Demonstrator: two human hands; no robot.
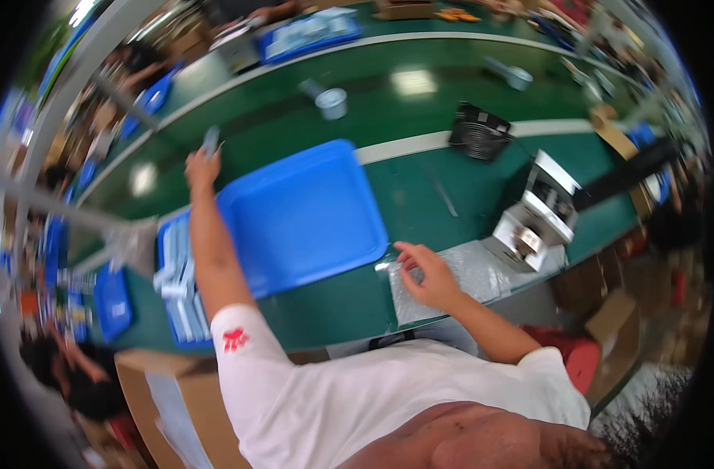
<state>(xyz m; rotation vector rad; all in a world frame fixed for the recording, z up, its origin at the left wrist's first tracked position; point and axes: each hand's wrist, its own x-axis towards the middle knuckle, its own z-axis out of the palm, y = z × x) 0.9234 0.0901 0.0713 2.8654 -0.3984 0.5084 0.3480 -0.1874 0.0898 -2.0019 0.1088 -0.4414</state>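
My left hand (pixel 203 167) is stretched far out over the green conveyor belt, its fingers closed around a small light-blue piece (pixel 211 139) whose exact kind is blurred. Below that arm stands a blue tray (pixel 302 223) with nothing in it. A second blue tray, partly hidden by my forearm, holds several wrapped light-blue pieces (pixel 181 266). Close to the tray's right corner, my right hand (pixel 430 277) hovers with bent fingers apart and nothing in them. Clear plastic packaging (pixel 478 270) lies on the table beside and under it.
Light-blue cup-shaped parts with handles (pixel 332 103) (pixel 519 77) sit on the belt. Right of me stand a black-and-white device (pixel 541 207) and a black ribbed part (pixel 480 131). A cardboard box (pixel 177 399) is at lower left. Other people work around the line.
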